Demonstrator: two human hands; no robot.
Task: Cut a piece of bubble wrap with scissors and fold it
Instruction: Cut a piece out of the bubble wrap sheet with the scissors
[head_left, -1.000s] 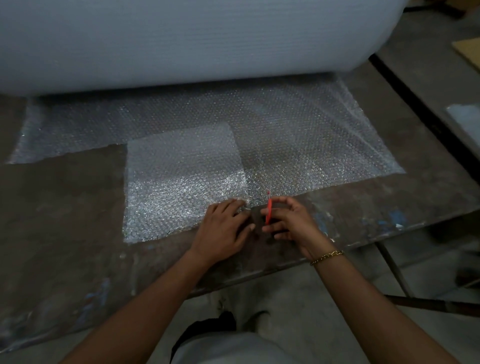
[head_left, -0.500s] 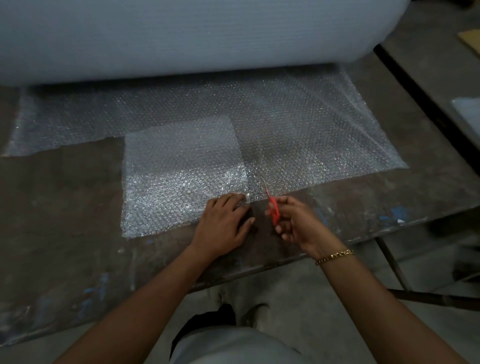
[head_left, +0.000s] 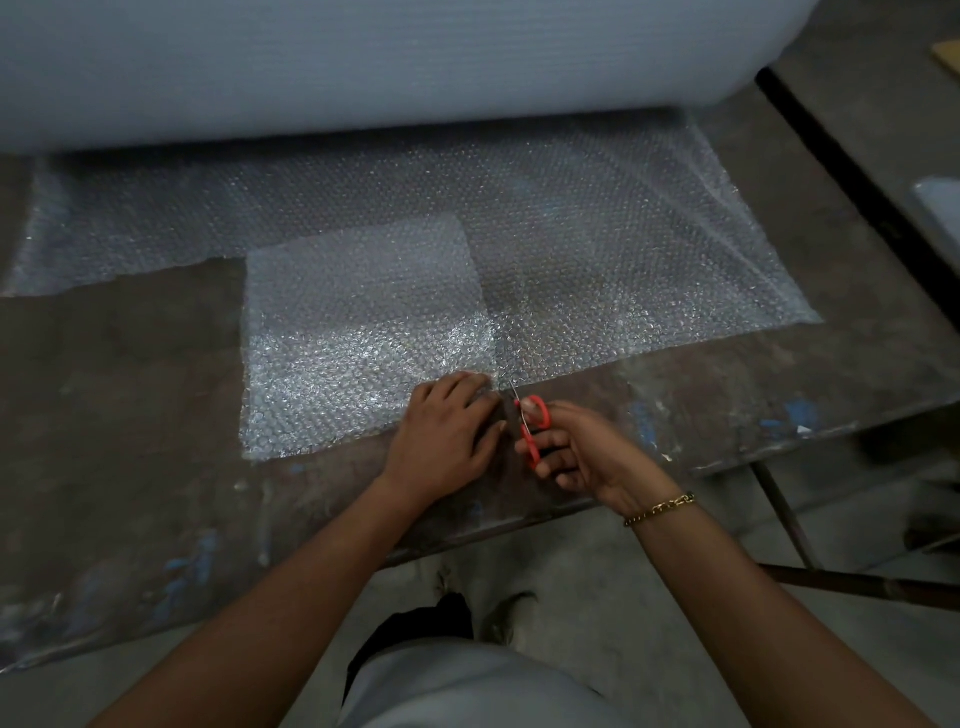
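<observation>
A sheet of bubble wrap (head_left: 597, 249) lies unrolled on the worn table (head_left: 119, 415), still joined to the big roll (head_left: 363, 57) at the back. A smaller, denser-looking folded piece (head_left: 358, 322) sits on its left half. My left hand (head_left: 447, 436) rests flat on that piece's near right corner. My right hand (head_left: 576, 452) grips red-handled scissors (head_left: 532, 428), fingers through the loops. The blades point away from me and their tips meet the sheet's near edge just right of my left hand.
The table's front edge runs just under my wrists. A dark metal rail (head_left: 852, 176) borders the table on the right, with table legs (head_left: 784, 514) and concrete floor (head_left: 582, 597) below. A pale object (head_left: 940, 200) lies at the far right.
My right hand has turned the scissors from upright to blades pointing forward into the sheet's edge. My left hand has stayed on the corner of the folded piece.
</observation>
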